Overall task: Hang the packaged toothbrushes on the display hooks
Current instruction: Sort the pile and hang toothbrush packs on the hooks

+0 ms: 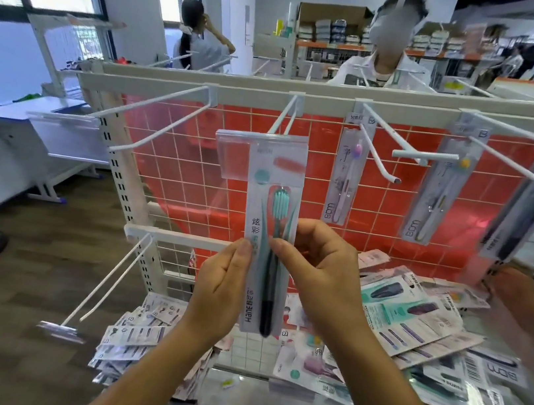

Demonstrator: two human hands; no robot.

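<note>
Left hand (221, 287) and right hand (316, 272), raised together, each pinch the toothbrush pack (273, 186).

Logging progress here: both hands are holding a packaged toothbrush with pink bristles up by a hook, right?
Not pink: the head view shows teal bristles. The left hand and right hand do hold the packaged toothbrush up by a hook.

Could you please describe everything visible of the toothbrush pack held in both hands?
The toothbrush pack is a long, narrow pale card with a glossy clear front, holding one brush, teal bristles up, dark handle down. It is upright, its top at a hook tip beside a clear label holder; whether it is threaded I cannot tell. The left hand and right hand pinch its edges.
</note>
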